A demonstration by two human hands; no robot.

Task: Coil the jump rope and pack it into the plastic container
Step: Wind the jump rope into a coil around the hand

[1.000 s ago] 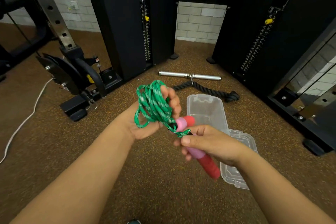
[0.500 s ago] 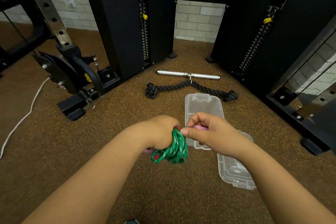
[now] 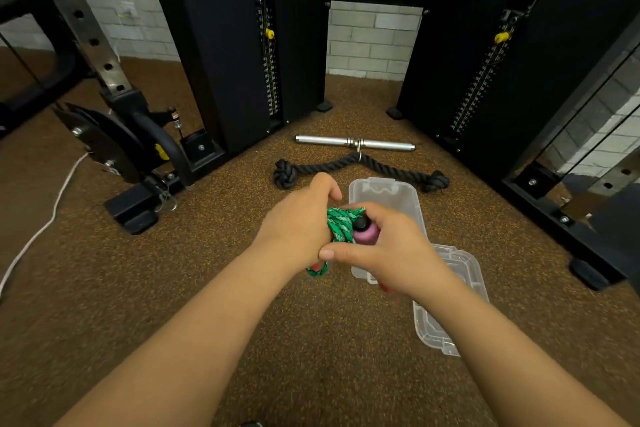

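The green jump rope [image 3: 341, 226] is bunched in a coil between both hands, just above the brown floor. My left hand [image 3: 299, 224] grips the coil, knuckles up, and a loop hangs out below the palm. My right hand [image 3: 388, 248] holds a pink handle [image 3: 365, 234] with a black tip, pressed against the coil. The clear plastic container [image 3: 384, 196] lies open on the floor right behind my hands, partly hidden by them. Its clear lid [image 3: 450, 315] lies to the right, under my right forearm.
A black triceps rope [image 3: 349, 165] and a steel bar handle [image 3: 353, 142] lie on the floor beyond the container. Black cable-machine towers [image 3: 221, 45] stand behind, a rack foot [image 3: 135, 212] at left, a white cord [image 3: 52, 215] far left.
Both hands came down from chest height toward the floor, and my left hand turned knuckles up. The hands then shifted forward to the container, my right hand closing on the pink handle beside the coil.
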